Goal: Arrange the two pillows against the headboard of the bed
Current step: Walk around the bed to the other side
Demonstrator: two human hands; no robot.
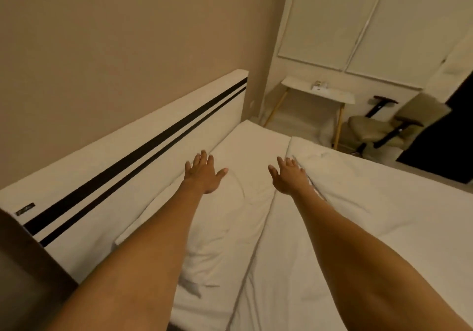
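A white headboard (143,146) with two black stripes runs along the wall on the left. One white pillow (217,241) lies flat beside it, partly under my left forearm. A second white pillow (256,138) lies farther along the headboard, toward the bed's far corner. My left hand (204,174) is stretched out with fingers apart, palm down where the two pillows meet. My right hand (288,177) is also spread and holds nothing; it rests against the folded edge of the white duvet (371,202).
The duvet covers the right side of the bed. Past the bed's far corner stand a small white side table (320,95) with gold legs, a beige chair (376,131) and white wardrobe doors (358,23). A dark object (23,266) sits at the lower left.
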